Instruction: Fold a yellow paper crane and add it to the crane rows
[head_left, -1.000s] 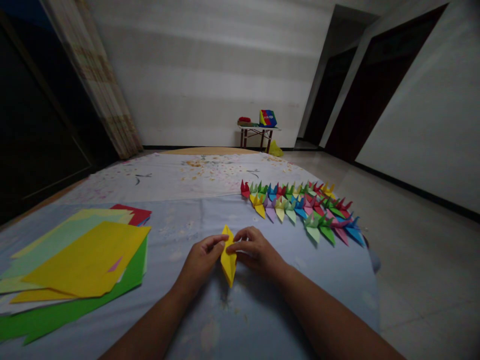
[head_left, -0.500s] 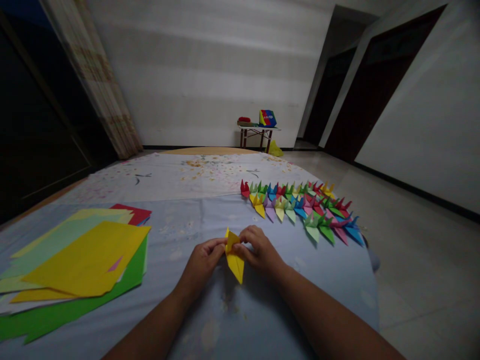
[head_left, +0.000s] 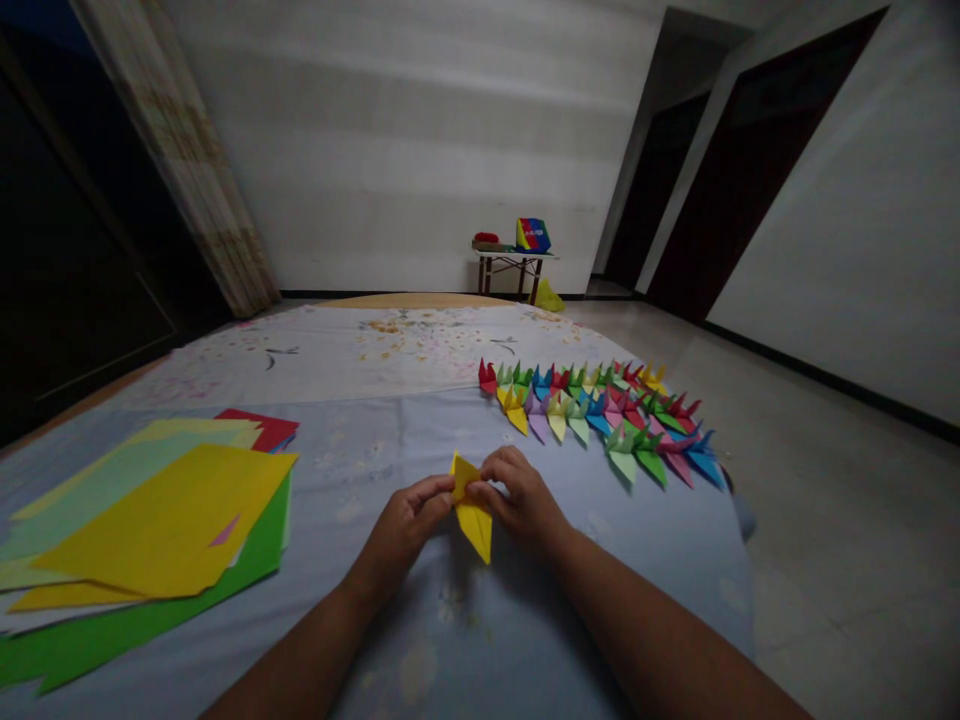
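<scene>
A yellow folded paper crane [head_left: 474, 522] is held between both hands above the blue cloth, its long pointed end toward me. My left hand [head_left: 409, 520] pinches the left edge of it with thumb and fingertips. On the other side, my right hand [head_left: 519, 500] is closed on it, thumb and bent fingers near its upper part. The fingers hide some of the folds. Rows of finished paper cranes [head_left: 559, 415] in many colours stand to the right, beyond my right hand.
To the left lies a stack of coloured paper sheets [head_left: 169, 515], yellow on top and green beneath. A flowered cloth [head_left: 322, 350] covers the far part of the table. By the wall stands a small table [head_left: 517, 255] with a colourful box [head_left: 532, 234] on it.
Both hands keep hold of the yellow crane. Its lower tip appears slightly further right; the whole view has shifted a little.
</scene>
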